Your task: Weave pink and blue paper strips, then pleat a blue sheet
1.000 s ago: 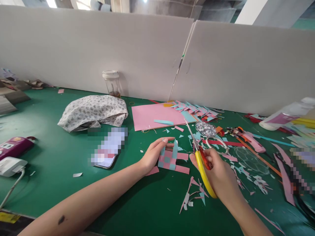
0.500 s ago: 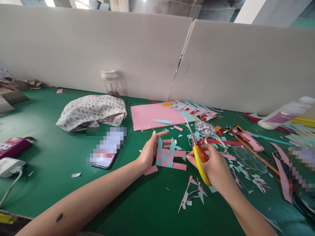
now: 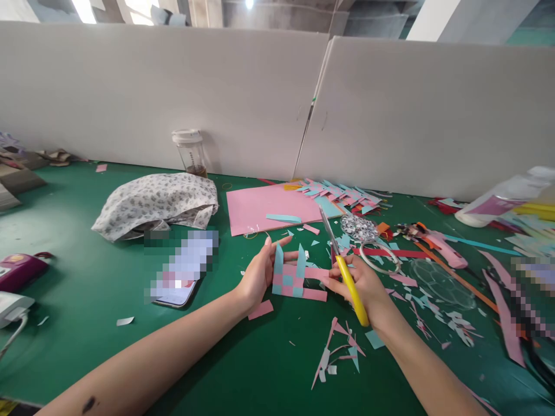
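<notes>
Between my hands is a small woven piece of pink and light-blue paper strips (image 3: pixel 287 283), with two blue pointed ends standing up and two pink ends reaching right. My left hand (image 3: pixel 255 277) grips its left side, thumb in front and fingers behind. Scissors with yellow handles (image 3: pixel 352 292) rest in my right hand (image 3: pixel 364 288), blades pointing up and away. The fingertips of that hand touch the upper pink end of the weave. A loose pink strip (image 3: pixel 261 309) lies below my left wrist.
A phone (image 3: pixel 184 277) and a patterned cloth (image 3: pixel 158 202) lie to the left, near a lidded cup (image 3: pixel 191 153). Behind are a pink sheet (image 3: pixel 255 202) and more woven strips (image 3: pixel 340 193). Paper scraps (image 3: pixel 336 352), a glue gun (image 3: pixel 446 248) and a bottle (image 3: pixel 503 199) are on the right.
My right hand has turned slightly and its fingertips have come onto the upper pink strip end. The scissors have swung with it, hiding the red part of their handle. The view has shifted a little.
</notes>
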`<control>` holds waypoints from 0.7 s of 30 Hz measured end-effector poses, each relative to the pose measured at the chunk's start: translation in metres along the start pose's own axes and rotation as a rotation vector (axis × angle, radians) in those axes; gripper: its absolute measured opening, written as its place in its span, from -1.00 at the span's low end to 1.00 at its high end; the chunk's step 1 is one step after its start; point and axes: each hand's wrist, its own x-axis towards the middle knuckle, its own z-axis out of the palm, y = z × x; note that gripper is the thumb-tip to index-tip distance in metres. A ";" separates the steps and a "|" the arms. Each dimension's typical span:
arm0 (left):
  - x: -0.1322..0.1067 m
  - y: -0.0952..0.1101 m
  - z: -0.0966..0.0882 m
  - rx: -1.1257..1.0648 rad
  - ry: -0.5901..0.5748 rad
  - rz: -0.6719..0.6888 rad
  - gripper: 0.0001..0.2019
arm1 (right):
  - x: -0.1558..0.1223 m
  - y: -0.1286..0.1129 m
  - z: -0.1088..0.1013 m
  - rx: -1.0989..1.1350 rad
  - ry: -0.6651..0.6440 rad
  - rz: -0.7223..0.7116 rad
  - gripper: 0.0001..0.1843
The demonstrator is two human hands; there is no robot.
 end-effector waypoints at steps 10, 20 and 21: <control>-0.001 -0.004 0.000 0.132 0.032 0.046 -0.58 | -0.006 -0.008 -0.012 0.160 0.185 0.096 -0.43; -0.003 -0.006 0.005 0.226 -0.033 0.066 -0.59 | -0.007 -0.010 -0.006 0.326 0.166 0.056 -0.41; -0.004 -0.006 0.006 0.262 -0.048 0.056 -0.58 | -0.008 -0.010 -0.006 0.323 0.170 0.052 -0.41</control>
